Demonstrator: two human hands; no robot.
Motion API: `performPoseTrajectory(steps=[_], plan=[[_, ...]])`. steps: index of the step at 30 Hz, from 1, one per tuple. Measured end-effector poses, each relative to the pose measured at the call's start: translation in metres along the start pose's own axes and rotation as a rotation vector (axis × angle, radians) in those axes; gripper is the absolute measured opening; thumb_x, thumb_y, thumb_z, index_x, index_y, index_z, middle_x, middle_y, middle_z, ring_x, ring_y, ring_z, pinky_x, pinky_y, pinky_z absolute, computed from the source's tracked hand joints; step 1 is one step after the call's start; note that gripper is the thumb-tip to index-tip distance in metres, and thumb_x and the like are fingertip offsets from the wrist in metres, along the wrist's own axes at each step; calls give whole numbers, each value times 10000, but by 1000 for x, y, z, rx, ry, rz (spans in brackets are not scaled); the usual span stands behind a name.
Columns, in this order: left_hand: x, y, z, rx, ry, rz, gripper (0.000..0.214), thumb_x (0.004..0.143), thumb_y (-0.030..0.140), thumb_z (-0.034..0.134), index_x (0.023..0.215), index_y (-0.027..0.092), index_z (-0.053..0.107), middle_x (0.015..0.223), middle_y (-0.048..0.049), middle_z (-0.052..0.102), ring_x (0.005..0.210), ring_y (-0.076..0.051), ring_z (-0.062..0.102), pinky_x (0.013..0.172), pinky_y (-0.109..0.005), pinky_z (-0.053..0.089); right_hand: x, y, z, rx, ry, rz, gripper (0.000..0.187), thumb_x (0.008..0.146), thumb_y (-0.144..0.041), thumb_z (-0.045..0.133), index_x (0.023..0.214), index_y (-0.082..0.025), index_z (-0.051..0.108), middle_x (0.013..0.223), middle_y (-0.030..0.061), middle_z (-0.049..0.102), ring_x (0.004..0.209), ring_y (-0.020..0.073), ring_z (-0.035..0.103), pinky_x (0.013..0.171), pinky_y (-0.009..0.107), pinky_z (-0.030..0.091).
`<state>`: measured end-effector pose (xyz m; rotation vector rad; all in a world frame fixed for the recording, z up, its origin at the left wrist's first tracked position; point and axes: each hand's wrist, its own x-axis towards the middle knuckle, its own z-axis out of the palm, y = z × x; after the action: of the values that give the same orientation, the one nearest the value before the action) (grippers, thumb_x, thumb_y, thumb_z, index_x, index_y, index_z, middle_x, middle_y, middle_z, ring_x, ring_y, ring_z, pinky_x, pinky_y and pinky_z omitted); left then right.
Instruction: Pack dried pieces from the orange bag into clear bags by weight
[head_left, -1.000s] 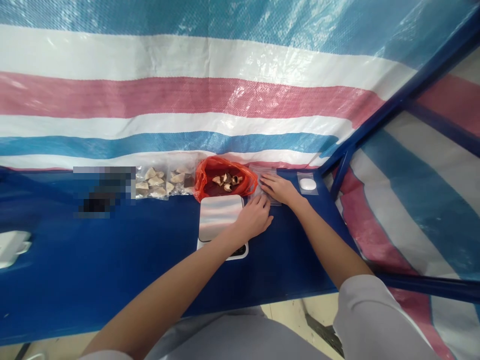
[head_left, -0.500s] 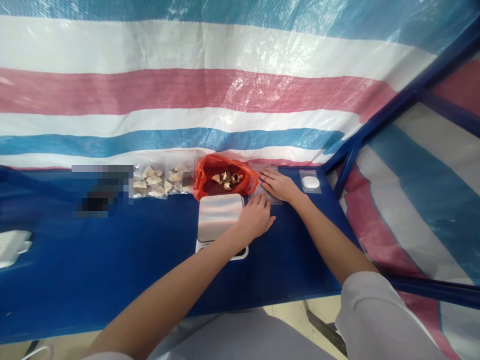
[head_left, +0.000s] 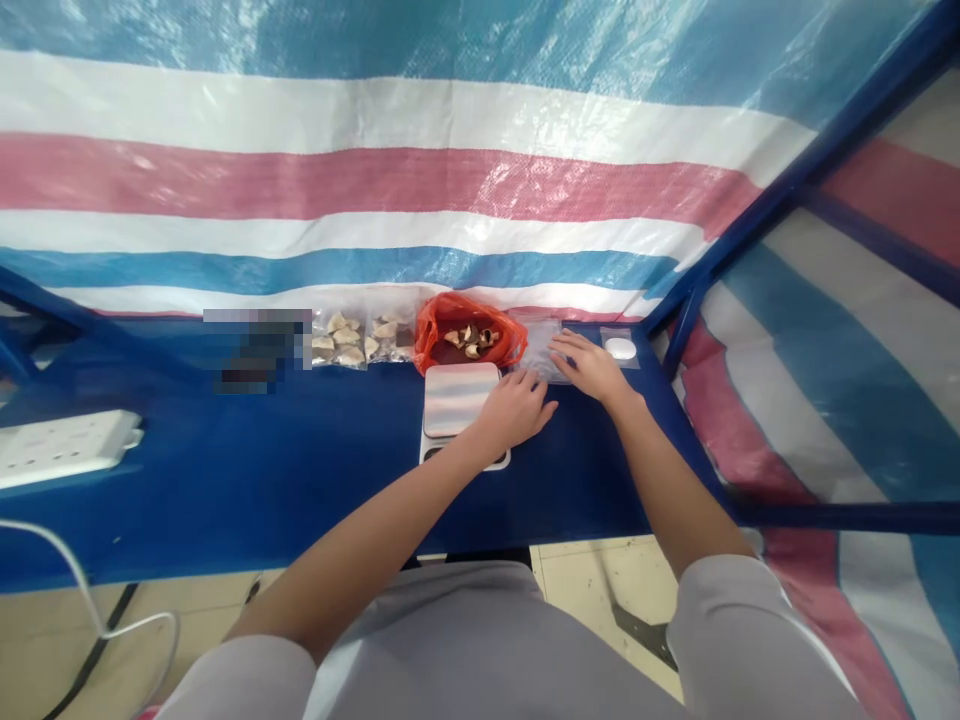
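My right hand (head_left: 591,364) lies flat, fingers spread, on a stack of clear plastic bags (head_left: 538,340) at the back of the blue table (head_left: 300,470). My left hand (head_left: 517,412) rests beside it at the near edge of the bags, fingers extended, next to a small scale with a silver plate (head_left: 459,400). An orange plastic bag (head_left: 469,340) holding brown and pale pieces sits just behind the scale.
Filled clear bags of pale pieces (head_left: 352,340) lie left of the orange bag. A small white object in a clear bag (head_left: 620,348) sits at the table's right end. A white power strip (head_left: 64,445) with a cable lies far left. A striped tarp (head_left: 450,180) forms the back wall.
The view has tilted down and drifted, showing more floor and the power strip. Both hands stay on the clear bags, barely shifted.
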<state>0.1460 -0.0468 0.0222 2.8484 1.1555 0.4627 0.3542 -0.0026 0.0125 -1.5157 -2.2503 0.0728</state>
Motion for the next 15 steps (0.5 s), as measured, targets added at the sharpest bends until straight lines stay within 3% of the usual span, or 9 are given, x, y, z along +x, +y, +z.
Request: performPoseTrajectory(steps=[8, 12, 15], plan=[[-47, -29, -25, 5, 130, -78, 370, 1013, 370, 451, 1182, 138, 684, 1268, -159, 686, 1196, -292, 623, 1045, -427, 464, -46, -47, 11, 35, 36, 79, 331, 993, -330, 498, 1213, -225, 723, 1337, 60, 685, 1330, 247, 583, 1092, 420, 518], [-74, -54, -38, -5, 172, -138, 371, 1007, 369, 440, 1139, 152, 710, 1227, -142, 707, 1187, -287, 625, 1073, -437, 441, -57, -71, 27, 23, 28, 92, 331, 994, -335, 493, 1224, -243, 712, 1378, 48, 659, 1362, 243, 551, 1112, 422, 500], [-96, -75, -45, -7, 202, -266, 391, 999, 358, 425, 1181, 156, 706, 1265, -142, 694, 1201, -287, 619, 1089, -442, 427, -58, -85, 37, -10, 44, 108, 339, 992, -324, 488, 1221, -218, 715, 1392, 68, 647, 1385, 262, 527, 1143, 433, 466]])
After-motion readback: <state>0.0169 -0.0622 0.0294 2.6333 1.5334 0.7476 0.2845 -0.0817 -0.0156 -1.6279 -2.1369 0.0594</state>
